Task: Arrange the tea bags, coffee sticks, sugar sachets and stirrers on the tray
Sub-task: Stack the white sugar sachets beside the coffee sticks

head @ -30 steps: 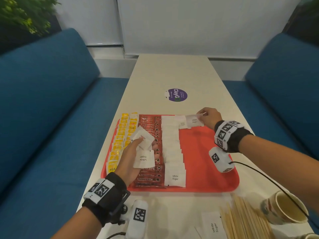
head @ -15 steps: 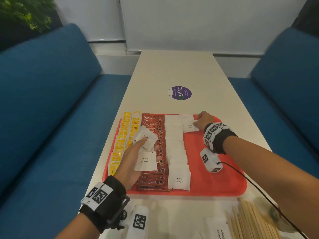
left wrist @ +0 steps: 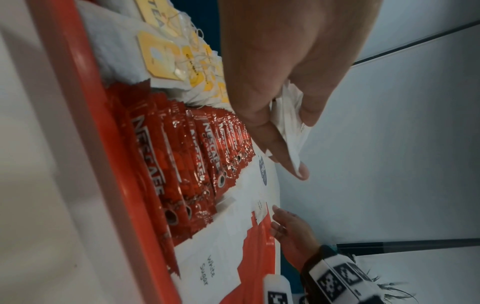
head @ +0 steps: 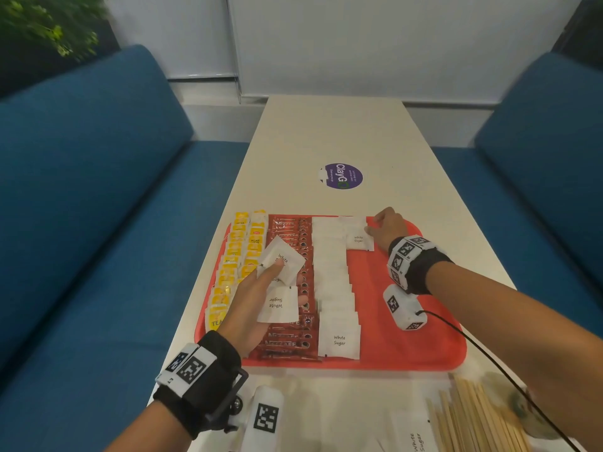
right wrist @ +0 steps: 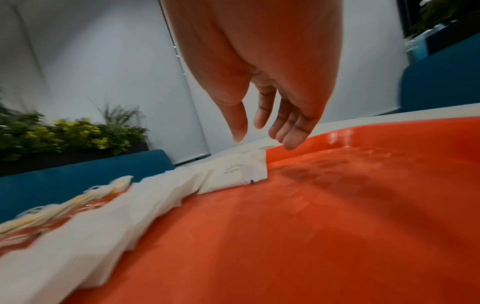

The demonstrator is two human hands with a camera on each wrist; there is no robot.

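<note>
A red tray (head: 408,347) carries a column of yellow tea bags (head: 235,256), a column of red coffee sticks (head: 290,340) and a column of white sugar sachets (head: 332,278). Beside that column's far end lies another sugar sachet (head: 359,239) that starts a second column. My right hand (head: 375,225) hovers at this sachet's far right corner with relaxed fingers (right wrist: 291,133) and holds nothing. My left hand (head: 277,272) stays over the coffee sticks and grips a fan of sugar sachets (head: 277,305) between thumb and fingers (left wrist: 283,156).
Wooden stirrers (head: 473,419) lie in a pile on the table near the front right, next to a loose sugar sachet (head: 414,435). A purple round sticker (head: 342,176) sits beyond the tray. Blue sofas (head: 98,223) flank the narrow table.
My right hand has laid its sugar sachet down at the far end of the tray and let go. My left hand has kept its sachets. The head view has shifted.
</note>
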